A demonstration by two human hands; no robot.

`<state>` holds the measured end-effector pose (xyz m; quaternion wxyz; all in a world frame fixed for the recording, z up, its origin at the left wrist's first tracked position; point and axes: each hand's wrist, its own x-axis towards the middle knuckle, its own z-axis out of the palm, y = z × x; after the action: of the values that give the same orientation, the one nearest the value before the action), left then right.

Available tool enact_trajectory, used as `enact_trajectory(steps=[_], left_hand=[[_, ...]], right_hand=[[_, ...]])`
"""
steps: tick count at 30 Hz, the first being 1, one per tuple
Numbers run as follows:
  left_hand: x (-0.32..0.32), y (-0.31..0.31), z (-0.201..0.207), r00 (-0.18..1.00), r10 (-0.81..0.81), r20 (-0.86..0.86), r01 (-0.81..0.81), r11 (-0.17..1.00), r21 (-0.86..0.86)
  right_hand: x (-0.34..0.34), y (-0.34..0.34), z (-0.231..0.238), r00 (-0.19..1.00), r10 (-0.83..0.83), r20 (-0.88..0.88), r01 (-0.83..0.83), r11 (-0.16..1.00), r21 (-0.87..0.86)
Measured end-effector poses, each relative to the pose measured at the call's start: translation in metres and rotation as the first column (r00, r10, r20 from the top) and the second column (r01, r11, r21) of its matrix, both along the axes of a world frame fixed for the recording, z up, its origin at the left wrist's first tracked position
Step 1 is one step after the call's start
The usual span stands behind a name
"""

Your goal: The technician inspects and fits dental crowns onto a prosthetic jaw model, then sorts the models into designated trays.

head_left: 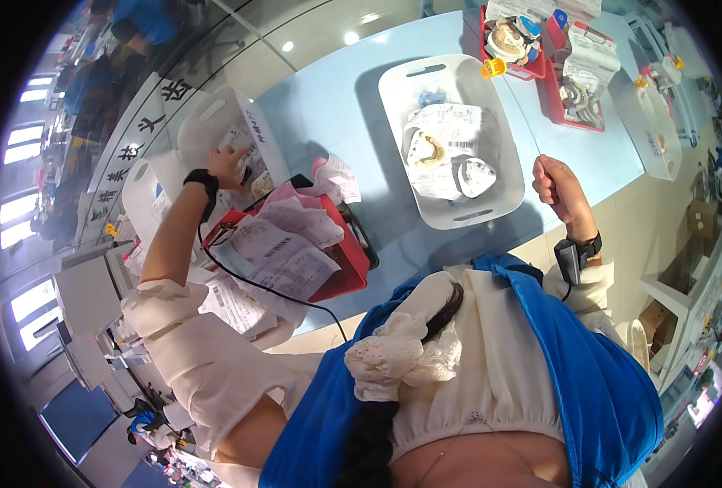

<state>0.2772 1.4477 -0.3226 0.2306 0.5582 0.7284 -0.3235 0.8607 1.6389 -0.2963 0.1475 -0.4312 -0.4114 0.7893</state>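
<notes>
Left hand (227,165): fingers reach into an upright white bin (215,122) at the far left of the blue counter (337,106); fingertips are hidden among the papers inside, so whether they grip anything cannot be told. Arm stretched out, a black band on the wrist. Right hand (558,185): raised above the counter edge, clenched in a loose fist, nothing visible in it. A red tray (353,260) heaped with paper slips (284,248) sits just beside the left forearm. A white tray (450,138) holding dental casts (432,150) and paperwork lies between the hands. Fisheye bending blurs the contents of the far red trays (552,89).
</notes>
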Motion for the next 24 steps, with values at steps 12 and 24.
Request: enact_trajectory(steps=[12,24], left_hand=[[-0.054,-0.042,-0.028,0.980,0.169,0.105,-0.192,0.943,0.273],[0.013,-0.045,0.189,0.689,0.440,0.575,-0.710,0.254,0.657]], right_hand=[[-0.006,-0.013,0.005,1.000,0.011,-0.006,-0.011,1.000,-0.005],[0.002,-0.014,0.010,0.992,0.040,-0.116,-0.047,0.997,-0.066]])
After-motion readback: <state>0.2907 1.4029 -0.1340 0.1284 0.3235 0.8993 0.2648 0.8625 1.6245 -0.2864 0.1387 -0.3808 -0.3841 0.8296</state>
